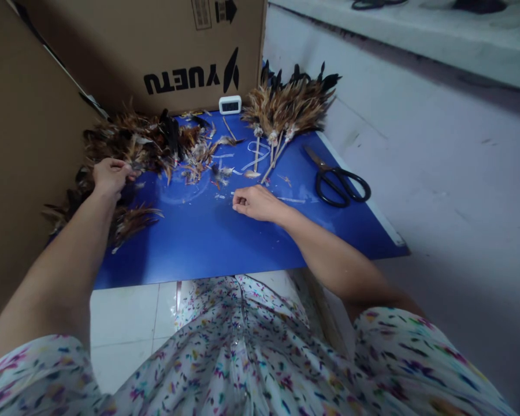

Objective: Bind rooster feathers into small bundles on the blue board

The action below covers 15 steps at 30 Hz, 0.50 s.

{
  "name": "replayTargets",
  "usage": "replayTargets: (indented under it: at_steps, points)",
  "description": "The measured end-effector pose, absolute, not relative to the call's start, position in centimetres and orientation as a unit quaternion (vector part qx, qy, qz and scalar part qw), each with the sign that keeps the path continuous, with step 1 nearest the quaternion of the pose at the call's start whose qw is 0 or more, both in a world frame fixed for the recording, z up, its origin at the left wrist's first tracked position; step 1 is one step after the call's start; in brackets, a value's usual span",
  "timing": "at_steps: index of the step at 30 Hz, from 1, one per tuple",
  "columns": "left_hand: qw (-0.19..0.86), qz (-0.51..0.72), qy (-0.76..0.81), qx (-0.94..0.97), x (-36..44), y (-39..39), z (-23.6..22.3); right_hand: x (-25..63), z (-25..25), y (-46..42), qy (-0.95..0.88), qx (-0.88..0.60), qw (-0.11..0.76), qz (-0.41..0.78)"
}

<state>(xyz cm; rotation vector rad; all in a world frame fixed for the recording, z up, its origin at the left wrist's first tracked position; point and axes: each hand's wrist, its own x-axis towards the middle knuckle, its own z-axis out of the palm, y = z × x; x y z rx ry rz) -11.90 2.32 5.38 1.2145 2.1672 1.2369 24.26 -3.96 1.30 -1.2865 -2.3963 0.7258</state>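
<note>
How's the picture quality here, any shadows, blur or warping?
Head view: dim, bluish light; a soft shadow on the blue table by the left forearm; arms look stretched toward the edges by a wide lens; fine detail in the left feather pile smears; carton lettering stays readable.

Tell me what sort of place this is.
Probably a small craft workspace: loose brown and black feathers, feather bundles bound on thin sticks and black-handled metal scissors share a blue tabletop.
</note>
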Motion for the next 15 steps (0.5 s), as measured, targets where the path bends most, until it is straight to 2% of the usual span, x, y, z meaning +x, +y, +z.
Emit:
replayTargets:
  at_steps: [7, 13, 15]
  points:
    - [0.173, 0.451, 0.758, 0.439, -11.9, 1.5, 5.6, 24.4, 1.1, -4.0, -0.838, -0.445, 0.177, 0.262]
    - [0.207, 0.406, 0.697, 0.554, -9.3, -0.9, 5.6, 23.8, 0.7, -3.9, -0.811, -0.422, 0.334, 0.231]
    - [0.219, 0.386, 0.672, 0.593, -8.1, -2.1, 5.8, 23.3, 1.1, -3.9, -0.804, -0.421, 0.359, 0.216]
